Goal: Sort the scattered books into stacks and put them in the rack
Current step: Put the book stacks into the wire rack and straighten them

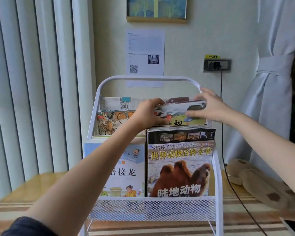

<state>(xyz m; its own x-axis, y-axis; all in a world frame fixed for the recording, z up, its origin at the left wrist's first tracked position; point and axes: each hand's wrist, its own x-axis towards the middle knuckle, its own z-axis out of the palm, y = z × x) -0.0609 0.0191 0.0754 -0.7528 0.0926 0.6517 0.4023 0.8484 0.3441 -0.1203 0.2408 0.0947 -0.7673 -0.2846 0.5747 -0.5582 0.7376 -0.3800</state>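
While both arms reach over the white rack (99,92), the left hand (147,113) and right hand (209,106) hold 1 book (179,109) between them at the rack's upper rear tier. Left hand grips the book's left edge, fingers curled round it; right hand pinches the right edge, thumb below, fingers on top. Book is tilted, cover facing up toward the camera, its lower edge down among the books already standing in that tier. Just left of it in the same tier: an orange dragon-cover book (112,123) and a pale book behind it (116,103). Lower front tier holds 2 stacks upright side by side: a light blue book (126,169) in front on the left, a camel-cover book (179,169) in front on the right, touching. Rack stands on a wooden bench (41,183) with a striped cloth (10,208). Plush toy (262,184) lies on the bench to the right, apart from the rack.
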